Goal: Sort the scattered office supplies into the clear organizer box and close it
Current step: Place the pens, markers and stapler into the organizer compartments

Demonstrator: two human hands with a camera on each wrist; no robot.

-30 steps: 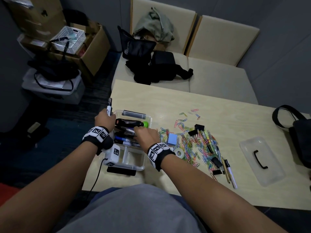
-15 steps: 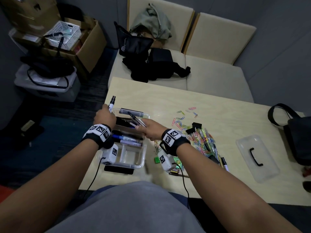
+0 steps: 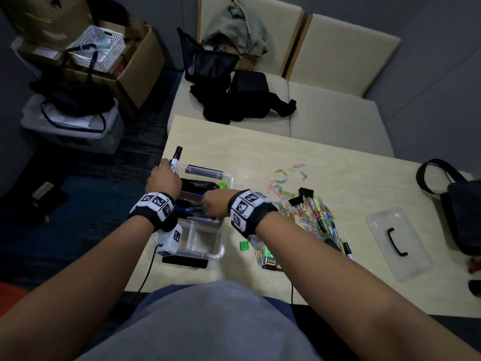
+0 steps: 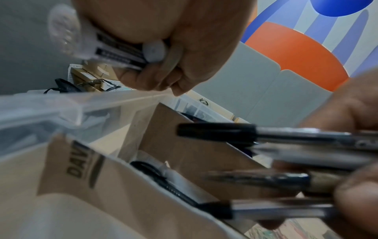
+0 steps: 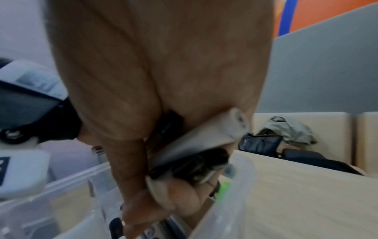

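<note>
While a black marker is gripped upright in the left hand, a bunch of pens is held by the right hand inside the clear organizer box on the table.

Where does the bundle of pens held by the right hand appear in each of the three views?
Head: the bundle of pens is at centre-left, over the clear organizer box, partly hidden by the right hand.
Left wrist: at lower right, black caps pointing left.
Right wrist: at bottom centre, under the hand, blurred.
Shared landmark: the box's clear wall.
</note>
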